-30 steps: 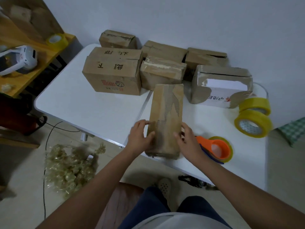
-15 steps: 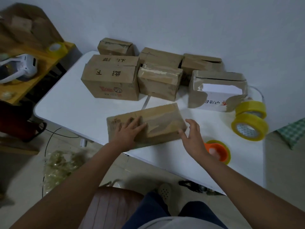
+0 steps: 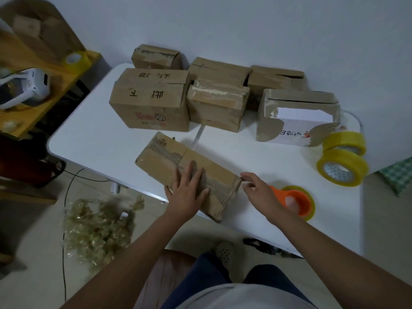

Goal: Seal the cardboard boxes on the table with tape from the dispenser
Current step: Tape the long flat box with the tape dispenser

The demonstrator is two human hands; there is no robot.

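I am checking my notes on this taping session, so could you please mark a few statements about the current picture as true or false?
1. The left hand lies flat on the long box. True.
2. The right hand grips the orange tape dispenser. False: it touches the box's right end; the dispenser lies on the table beside it.
3. Two yellow tape rolls sit at the table's right edge. True.
4. The long box stands upright. False: it lies flat, set diagonally.

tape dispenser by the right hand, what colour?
Orange, loaded with a yellowish roll: tape dispenser, clearest in the head view.
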